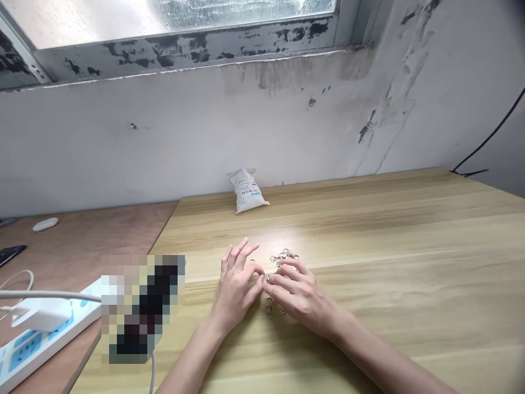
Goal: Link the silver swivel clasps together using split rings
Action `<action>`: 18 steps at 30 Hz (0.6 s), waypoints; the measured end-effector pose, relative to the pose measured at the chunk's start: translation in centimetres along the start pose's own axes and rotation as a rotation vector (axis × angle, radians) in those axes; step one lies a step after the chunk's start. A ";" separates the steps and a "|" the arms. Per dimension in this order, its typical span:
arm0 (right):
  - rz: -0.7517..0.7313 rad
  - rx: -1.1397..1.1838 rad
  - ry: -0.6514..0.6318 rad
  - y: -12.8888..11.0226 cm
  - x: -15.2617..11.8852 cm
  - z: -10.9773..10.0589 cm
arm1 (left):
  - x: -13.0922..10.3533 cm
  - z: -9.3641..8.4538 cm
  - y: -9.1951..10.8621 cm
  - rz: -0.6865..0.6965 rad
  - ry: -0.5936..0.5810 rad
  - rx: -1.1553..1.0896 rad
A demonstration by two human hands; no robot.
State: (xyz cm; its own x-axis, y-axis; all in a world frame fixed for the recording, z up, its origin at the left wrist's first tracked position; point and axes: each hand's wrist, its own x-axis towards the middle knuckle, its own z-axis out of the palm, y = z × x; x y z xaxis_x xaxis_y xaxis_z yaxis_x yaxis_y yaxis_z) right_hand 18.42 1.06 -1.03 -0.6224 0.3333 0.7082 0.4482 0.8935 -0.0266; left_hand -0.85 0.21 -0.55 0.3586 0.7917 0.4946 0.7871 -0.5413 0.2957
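Observation:
My left hand (240, 282) has its thumb and index finger pinched together at the edge of a small metal clasp (268, 278), while its other fingers are spread upward. From the opposite side, the fingertips of my right hand (299, 290) close on the same clasp, partly hiding it. Another silver swivel clasp with a ring (269, 307) lies on the table just below the fingertips. Beyond my right hand is a small pile of metal clasps and rings (285, 255), partly covered by the fingers. A single ring (252, 261) lies by my left index finger.
A white plastic packet with a label (249, 192) stands near the wall on the wooden table (389, 246). To the left are a power strip (49, 339) with a charger (43, 312), a blurred-out object (145, 309), a phone (11, 254) and a white oval item (45, 224).

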 end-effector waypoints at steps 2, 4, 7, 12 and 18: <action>0.019 0.009 -0.005 -0.2 0.1 0.0 | 0.0 -0.1 -0.2 0.013 -0.005 0.010; 0.034 0.016 -0.017 -0.3 0.2 -0.1 | -0.1 -0.1 -0.2 0.019 -0.009 0.005; 0.026 0.005 -0.066 -0.5 0.4 -0.2 | -0.2 0.1 -0.3 0.024 -0.030 -0.017; 0.005 0.021 -0.165 -0.8 0.0 0.2 | -0.1 -0.5 -1.4 0.012 -0.055 0.068; 0.023 0.211 -0.301 -1.5 0.0 -0.4 | 0.0 -1.8 -3.9 -0.052 -0.001 0.261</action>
State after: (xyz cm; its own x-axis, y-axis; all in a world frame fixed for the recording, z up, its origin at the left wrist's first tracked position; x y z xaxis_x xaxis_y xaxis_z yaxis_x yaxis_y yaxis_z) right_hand 17.97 -0.42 -0.68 -0.7886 0.3995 0.4674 0.3417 0.9167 -0.2069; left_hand -4.81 1.77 -0.24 0.3146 0.8169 0.4833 0.9074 -0.4083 0.0995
